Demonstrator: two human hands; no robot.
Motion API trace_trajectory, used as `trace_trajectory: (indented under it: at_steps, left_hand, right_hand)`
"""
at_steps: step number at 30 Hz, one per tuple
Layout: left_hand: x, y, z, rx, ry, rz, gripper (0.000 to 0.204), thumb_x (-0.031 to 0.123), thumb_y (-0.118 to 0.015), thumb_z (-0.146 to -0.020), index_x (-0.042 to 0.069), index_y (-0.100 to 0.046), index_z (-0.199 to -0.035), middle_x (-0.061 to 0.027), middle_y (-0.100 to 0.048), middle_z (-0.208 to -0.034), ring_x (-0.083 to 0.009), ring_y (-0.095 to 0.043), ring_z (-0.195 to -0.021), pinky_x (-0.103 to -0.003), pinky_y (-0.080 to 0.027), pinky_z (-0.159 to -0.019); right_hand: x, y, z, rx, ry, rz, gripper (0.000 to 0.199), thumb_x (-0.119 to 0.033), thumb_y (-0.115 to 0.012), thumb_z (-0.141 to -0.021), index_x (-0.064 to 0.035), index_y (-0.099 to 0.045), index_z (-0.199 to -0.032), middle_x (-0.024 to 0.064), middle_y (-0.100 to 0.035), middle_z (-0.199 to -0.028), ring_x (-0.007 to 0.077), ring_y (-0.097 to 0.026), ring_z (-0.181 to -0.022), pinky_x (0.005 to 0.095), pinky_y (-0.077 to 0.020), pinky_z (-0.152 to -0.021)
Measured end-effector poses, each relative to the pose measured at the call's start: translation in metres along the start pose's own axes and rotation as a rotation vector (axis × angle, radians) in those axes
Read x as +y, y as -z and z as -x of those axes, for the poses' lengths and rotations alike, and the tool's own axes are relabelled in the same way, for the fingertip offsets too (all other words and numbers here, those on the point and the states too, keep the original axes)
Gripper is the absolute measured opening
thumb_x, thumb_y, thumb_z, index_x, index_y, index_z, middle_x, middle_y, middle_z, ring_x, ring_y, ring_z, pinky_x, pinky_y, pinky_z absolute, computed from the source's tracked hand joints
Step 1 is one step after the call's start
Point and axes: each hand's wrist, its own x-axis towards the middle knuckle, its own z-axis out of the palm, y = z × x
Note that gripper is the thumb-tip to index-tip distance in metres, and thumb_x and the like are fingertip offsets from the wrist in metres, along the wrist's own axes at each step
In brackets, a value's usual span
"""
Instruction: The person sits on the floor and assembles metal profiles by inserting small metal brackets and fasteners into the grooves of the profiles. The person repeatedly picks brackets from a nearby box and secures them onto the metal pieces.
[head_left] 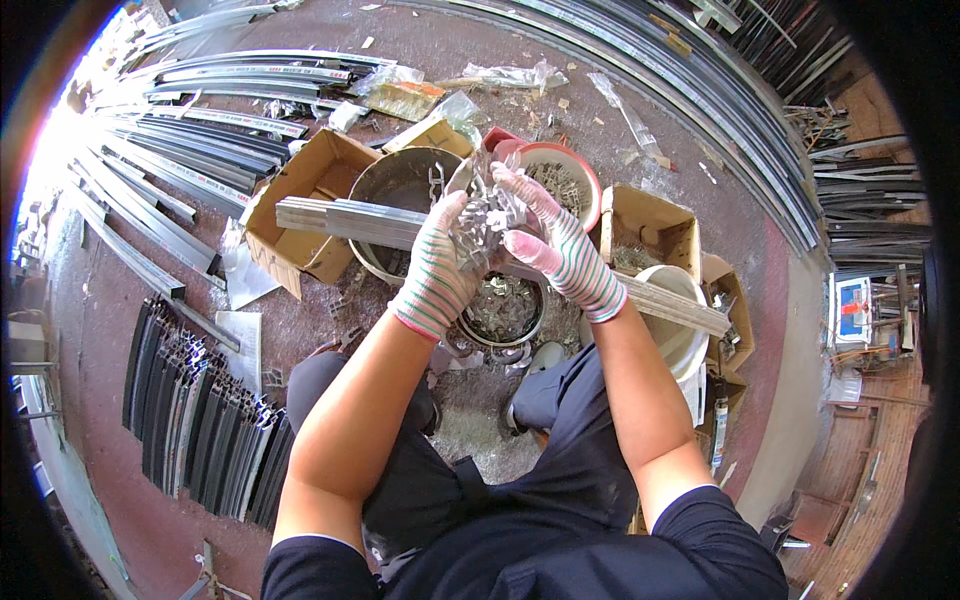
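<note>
Both my hands wear white gloves with green and pink stripes. My left hand (438,275) and my right hand (572,262) are cupped around a heap of small shiny metal pieces (488,213), held between them. Their exact kind is too jumbled to tell. Just below the hands runs a bundle of flat silver metal bars (350,217), lying crosswise; its middle is hidden by my hands and the pieces. A round tub (501,344) holding more small metal pieces stands beneath, nearer to me.
Around the tub stand a large dark bucket (372,262), a red-rimmed bucket (594,185) with small parts, a pale bucket (690,360) and cardboard boxes (275,228). Long metal profiles (250,72) lie at far left. Short dark profiles (200,420) are stacked near left.
</note>
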Motion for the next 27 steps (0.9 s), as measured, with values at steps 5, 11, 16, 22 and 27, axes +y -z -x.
trace_trajectory:
  at_steps: [5, 11, 16, 22, 27]
  left_hand:
    - [0.003, -0.005, 0.012, -0.015, -0.035, -0.017, 0.041, 0.036, -0.047, -0.103, 0.012, -0.052, -0.136, -0.0075, -0.068, -0.113, -0.0222, -0.07, -0.095, -0.043, -0.06, -0.074]
    - [-0.004, -0.005, 0.015, -0.02, -0.065, -0.032, 0.041, 0.039, -0.049, -0.103, 0.012, -0.053, -0.135, -0.0057, -0.069, -0.112, -0.0203, -0.069, -0.093, -0.039, -0.06, -0.07]
    - [-0.009, -0.002, 0.007, -0.053, -0.018, -0.001, 0.039, 0.037, -0.05, -0.103, 0.014, -0.052, -0.135, -0.0057, -0.069, -0.112, -0.0198, -0.069, -0.094, -0.039, -0.06, -0.069]
    - [-0.009, -0.001, 0.005, -0.073, -0.06, -0.057, 0.038, 0.033, -0.054, -0.102, 0.014, -0.052, -0.135, -0.0093, -0.068, -0.114, -0.0224, -0.07, -0.099, -0.039, -0.062, -0.071]
    - [-0.012, -0.007, 0.006, 0.01, -0.054, -0.027, 0.034, 0.029, -0.058, -0.1, 0.012, -0.054, -0.129, -0.008, -0.069, -0.112, -0.0223, -0.07, -0.095, -0.04, -0.062, -0.069]
  right_hand:
    - [-0.007, -0.005, 0.005, 0.009, 0.03, -0.133, 0.062, -0.029, -0.069, -0.092, -0.0079, -0.049, -0.147, 0.0137, -0.044, -0.153, 0.0251, -0.039, -0.144, 0.0399, -0.0266, -0.12]
    - [-0.005, -0.014, 0.015, 0.085, 0.131, -0.111, 0.064, -0.009, -0.062, -0.095, -0.0082, -0.038, -0.154, 0.0115, -0.043, -0.155, 0.0235, -0.041, -0.142, 0.0374, -0.029, -0.119]
    - [-0.001, -0.011, 0.02, 0.127, 0.078, -0.187, 0.075, 0.006, -0.051, -0.095, -0.0104, -0.021, -0.161, 0.0135, -0.041, -0.156, 0.0227, -0.043, -0.14, 0.0351, -0.0321, -0.116]
    - [-0.005, 0.0, 0.026, 0.108, 0.103, -0.161, 0.073, 0.009, -0.048, -0.093, -0.0098, -0.026, -0.16, 0.0121, -0.042, -0.155, 0.0226, -0.046, -0.138, 0.0357, -0.0358, -0.114]
    - [-0.01, 0.009, 0.03, 0.125, 0.105, -0.179, 0.069, 0.009, -0.049, -0.092, -0.0085, -0.034, -0.157, 0.0114, -0.043, -0.154, 0.0223, -0.047, -0.137, 0.0358, -0.0375, -0.114]
